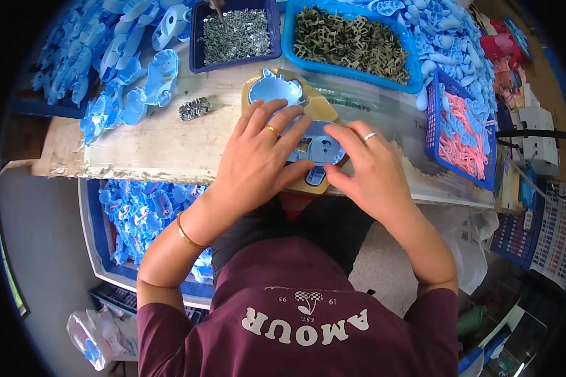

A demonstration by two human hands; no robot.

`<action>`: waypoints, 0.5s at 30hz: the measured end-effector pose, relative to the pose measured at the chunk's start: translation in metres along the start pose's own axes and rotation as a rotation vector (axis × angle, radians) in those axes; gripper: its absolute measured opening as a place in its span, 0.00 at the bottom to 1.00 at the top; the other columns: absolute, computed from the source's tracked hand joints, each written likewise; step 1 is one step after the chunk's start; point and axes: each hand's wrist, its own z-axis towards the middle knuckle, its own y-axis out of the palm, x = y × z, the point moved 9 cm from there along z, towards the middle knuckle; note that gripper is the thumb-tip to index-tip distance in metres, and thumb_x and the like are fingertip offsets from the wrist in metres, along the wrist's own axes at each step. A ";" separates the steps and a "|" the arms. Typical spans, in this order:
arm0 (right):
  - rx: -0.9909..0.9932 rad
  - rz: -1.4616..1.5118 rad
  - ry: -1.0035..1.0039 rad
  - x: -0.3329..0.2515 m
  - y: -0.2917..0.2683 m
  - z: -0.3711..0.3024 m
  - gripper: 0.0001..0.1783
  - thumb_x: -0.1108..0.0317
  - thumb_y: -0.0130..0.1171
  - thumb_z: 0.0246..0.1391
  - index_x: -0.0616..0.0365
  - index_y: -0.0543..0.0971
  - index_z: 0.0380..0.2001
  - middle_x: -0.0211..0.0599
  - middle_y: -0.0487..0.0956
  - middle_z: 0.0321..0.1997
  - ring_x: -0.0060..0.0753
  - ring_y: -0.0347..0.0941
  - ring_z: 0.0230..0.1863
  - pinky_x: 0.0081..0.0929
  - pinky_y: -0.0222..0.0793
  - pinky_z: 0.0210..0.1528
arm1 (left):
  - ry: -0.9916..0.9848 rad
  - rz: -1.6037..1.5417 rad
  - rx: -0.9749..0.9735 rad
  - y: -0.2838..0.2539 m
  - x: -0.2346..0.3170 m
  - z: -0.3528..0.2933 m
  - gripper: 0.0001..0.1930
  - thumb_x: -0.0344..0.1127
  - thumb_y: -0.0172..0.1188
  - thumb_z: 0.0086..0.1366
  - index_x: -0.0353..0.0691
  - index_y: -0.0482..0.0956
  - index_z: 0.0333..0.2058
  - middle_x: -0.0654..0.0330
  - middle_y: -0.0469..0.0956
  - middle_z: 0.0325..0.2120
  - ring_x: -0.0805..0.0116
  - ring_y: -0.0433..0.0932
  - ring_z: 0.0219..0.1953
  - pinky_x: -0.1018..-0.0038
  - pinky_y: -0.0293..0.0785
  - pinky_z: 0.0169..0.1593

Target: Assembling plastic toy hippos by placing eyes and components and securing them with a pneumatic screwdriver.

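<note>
A light-blue plastic case (324, 148) with rounded, animal-like halves lies opened out on a tan fixture (333, 113) near the table's front edge. Its upper half (273, 88) is a hollow shell facing up. My left hand (258, 151) reaches over the case from the left, fingers curved across the shell and thumb on the lower half. From the right, my right hand (372, 173) holds the lower half's edge between thumb and index finger. A small rectangular opening shows in that half. My left fingers partly cover the middle of the case.
Left of the fixture sits a small heap of metal parts (195, 109). Behind are a dark bin of small metal pieces (274, 31) and a blue tray of brownish clips (415, 78). A basket with pink strips (431, 135) stands right. Blue shells (160, 78) pile up left.
</note>
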 end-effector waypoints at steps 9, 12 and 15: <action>-0.086 -0.008 0.107 -0.001 0.007 0.000 0.28 0.71 0.70 0.47 0.59 0.76 0.54 0.42 0.74 0.49 0.48 0.78 0.42 0.41 0.75 0.43 | 0.054 0.009 -0.040 0.001 0.003 0.005 0.31 0.45 0.69 0.57 0.37 0.75 0.57 0.54 0.74 0.55 0.53 0.69 0.62 0.54 0.61 0.70; -0.101 -0.065 0.103 0.000 0.009 0.000 0.29 0.71 0.70 0.48 0.59 0.75 0.55 0.42 0.73 0.48 0.48 0.78 0.40 0.41 0.75 0.42 | 0.063 0.029 -0.055 0.005 0.005 0.005 0.31 0.44 0.70 0.57 0.39 0.75 0.57 0.54 0.75 0.54 0.53 0.70 0.61 0.55 0.61 0.69; -0.112 0.027 0.098 0.007 0.010 0.004 0.28 0.71 0.70 0.48 0.58 0.76 0.54 0.41 0.74 0.47 0.45 0.78 0.39 0.39 0.75 0.40 | 0.061 0.032 -0.066 0.006 0.005 0.005 0.30 0.44 0.70 0.57 0.40 0.75 0.57 0.55 0.74 0.54 0.54 0.70 0.61 0.56 0.62 0.68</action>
